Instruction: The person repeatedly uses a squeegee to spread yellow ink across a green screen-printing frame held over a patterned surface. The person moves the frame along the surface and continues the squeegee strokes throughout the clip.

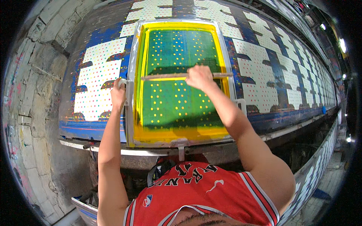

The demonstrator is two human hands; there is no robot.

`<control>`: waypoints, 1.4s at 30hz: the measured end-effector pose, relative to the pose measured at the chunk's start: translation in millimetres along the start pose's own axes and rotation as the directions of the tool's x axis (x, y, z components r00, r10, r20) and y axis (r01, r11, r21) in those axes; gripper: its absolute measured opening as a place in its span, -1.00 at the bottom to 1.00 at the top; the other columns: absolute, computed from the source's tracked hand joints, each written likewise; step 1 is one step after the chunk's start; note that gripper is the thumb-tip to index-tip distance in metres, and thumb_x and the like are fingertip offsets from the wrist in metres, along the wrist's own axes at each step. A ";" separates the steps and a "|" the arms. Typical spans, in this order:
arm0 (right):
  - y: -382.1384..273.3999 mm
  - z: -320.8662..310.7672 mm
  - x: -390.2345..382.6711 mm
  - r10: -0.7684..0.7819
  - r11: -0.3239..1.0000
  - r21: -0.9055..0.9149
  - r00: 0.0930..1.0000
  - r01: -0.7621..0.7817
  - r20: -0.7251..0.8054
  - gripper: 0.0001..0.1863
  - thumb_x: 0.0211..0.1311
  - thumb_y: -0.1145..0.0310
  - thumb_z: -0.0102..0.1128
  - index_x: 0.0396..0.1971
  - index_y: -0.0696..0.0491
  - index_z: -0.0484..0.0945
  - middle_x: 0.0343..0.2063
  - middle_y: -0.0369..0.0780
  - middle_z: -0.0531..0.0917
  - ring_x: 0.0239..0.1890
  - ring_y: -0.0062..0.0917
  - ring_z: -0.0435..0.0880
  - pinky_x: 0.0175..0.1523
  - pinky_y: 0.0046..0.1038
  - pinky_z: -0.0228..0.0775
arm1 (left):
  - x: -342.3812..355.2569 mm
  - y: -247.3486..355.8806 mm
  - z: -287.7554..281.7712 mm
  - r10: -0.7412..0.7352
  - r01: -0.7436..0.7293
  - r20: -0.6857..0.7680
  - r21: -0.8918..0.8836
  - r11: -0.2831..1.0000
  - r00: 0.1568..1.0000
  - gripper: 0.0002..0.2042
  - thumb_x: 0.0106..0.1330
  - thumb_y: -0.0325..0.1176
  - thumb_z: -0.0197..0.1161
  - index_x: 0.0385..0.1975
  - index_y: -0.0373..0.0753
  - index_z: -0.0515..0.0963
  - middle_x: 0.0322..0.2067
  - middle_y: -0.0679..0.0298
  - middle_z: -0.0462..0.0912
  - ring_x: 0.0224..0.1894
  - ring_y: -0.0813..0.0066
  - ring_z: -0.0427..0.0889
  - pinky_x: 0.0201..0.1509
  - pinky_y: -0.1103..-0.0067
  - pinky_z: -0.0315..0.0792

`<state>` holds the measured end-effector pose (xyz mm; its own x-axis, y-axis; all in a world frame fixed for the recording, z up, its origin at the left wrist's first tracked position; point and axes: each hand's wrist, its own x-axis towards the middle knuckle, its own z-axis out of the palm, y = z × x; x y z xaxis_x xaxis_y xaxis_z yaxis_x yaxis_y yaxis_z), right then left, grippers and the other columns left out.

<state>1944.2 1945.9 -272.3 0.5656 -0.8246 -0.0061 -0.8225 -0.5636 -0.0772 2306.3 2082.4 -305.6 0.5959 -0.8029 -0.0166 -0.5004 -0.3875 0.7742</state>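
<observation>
Right grip (200,76) is found closed over a narrow squeegee (166,77), knuckles uppermost; left grip (118,92) appears curled about a pale handle (122,81) on the left rail of the screen frame (131,60). Just beyond the wearer's red jersey (181,180), a metal bracket (181,144) meets the frame's near edge, with yellow ink (169,133) banked inside it. Next comes the green mesh (177,113), marked with rows of yellow dots. Across it, from side to side, lies the squeegee: judged light and stiff, probably slippery where ink has reached it, and best taken near mid-length by its upper edge. The mesh is judged taut and vulnerable to a hard corner. Relative to the right grip, the squeegee sits within the fingers, extending farther left than right; its left end falls near the left grip, the frame's rail between them. Farther out, dotted white sheets (256,71) lie on the bench (92,130), and a block wall (36,71) stands at left.
</observation>
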 end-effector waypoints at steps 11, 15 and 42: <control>-104.9 32.2 -245.9 0.025 0.990 0.139 0.996 -0.037 0.087 -0.55 0.06 0.10 0.22 -0.16 0.13 0.63 -0.37 0.00 0.75 -0.32 -0.20 0.80 -0.28 -0.17 0.65 | 8.4 -12.8 4.1 0.110 -0.105 -0.036 0.111 0.988 0.993 -0.57 0.44 -0.24 0.09 0.29 -0.15 0.46 -0.28 -0.14 0.74 -0.35 0.10 0.74 -0.12 0.24 0.54; -112.8 36.4 -263.2 -0.009 0.987 0.156 0.988 0.033 -0.151 -0.34 0.17 -0.22 0.22 -0.09 0.14 0.61 -0.07 0.02 0.71 -0.11 -0.17 0.77 -0.14 -0.17 0.64 | 7.2 -11.8 2.4 0.072 -0.073 0.011 0.068 0.995 0.997 -0.58 0.45 -0.24 0.09 0.28 -0.12 0.47 -0.29 -0.11 0.75 -0.40 0.15 0.74 -0.18 0.27 0.57; 127.0 62.9 -268.3 0.787 0.298 0.729 0.591 -0.616 0.178 -0.34 0.48 -0.12 0.04 -0.35 0.28 0.71 -0.53 -0.10 0.75 -0.40 -0.34 0.76 -0.15 -0.32 0.51 | 27.6 0.8 -6.2 -0.004 0.002 -0.022 -0.061 0.998 1.000 -0.58 0.44 -0.37 0.13 0.27 -0.27 0.45 -0.55 0.24 0.59 -0.71 0.51 0.47 -0.69 0.48 0.34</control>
<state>1691.8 2098.7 -343.1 -0.3027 -0.9220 -0.2415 -0.5494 0.3758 -0.7463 2326.3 2062.8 -301.5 0.6116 -0.7911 -0.0053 -0.4598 -0.3609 0.8113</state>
